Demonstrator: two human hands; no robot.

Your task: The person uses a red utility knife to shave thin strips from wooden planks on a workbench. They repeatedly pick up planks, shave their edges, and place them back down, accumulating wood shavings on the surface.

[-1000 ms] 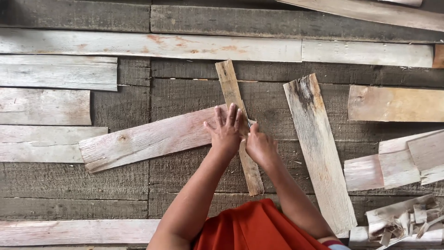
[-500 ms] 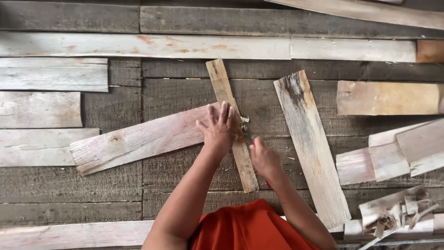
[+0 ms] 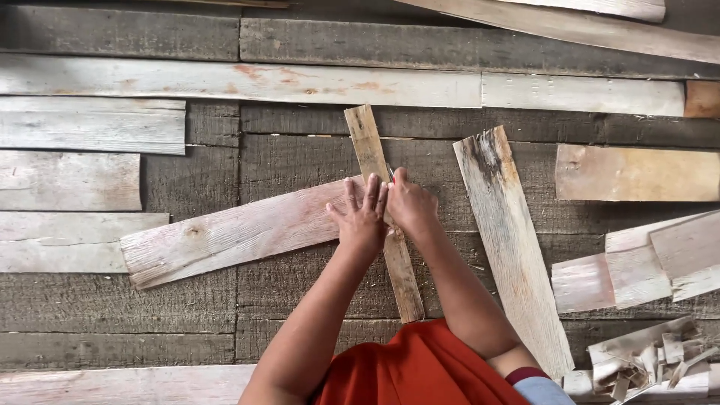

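Head view, looking straight down on a floor of dark weathered planks (image 3: 187, 300).

Left hand (image 3: 361, 217): open, fingers spread, palm flat on the right end of a pale slanted board (image 3: 232, 234). That board runs from lower left of centre up toward the middle of the frame.

Right hand (image 3: 411, 204): closed in a loose fist, just beside the left hand and touching it. A small red object (image 3: 391, 175) shows at the top of the fist; too small to tell what it is. The hand seems to grip it.

Narrow wood strip (image 3: 373, 150): lies nearly upright through the centre of the frame, crossing over the end of the slanted board. Both hands sit on the crossing; the strip shows above the fingers and again below the wrists.

Around: a wider grey plank (image 3: 514, 247) leans right of the strip, apart from the hands. A long whitish board (image 3: 240, 81) spans the upper frame. Short pale boards (image 3: 75, 180) are stacked at the left edge. Offcuts (image 3: 645, 262) lie at the right, wood scraps (image 3: 645, 360) at lower right. Orange cloth (image 3: 420, 371) fills the bottom centre.
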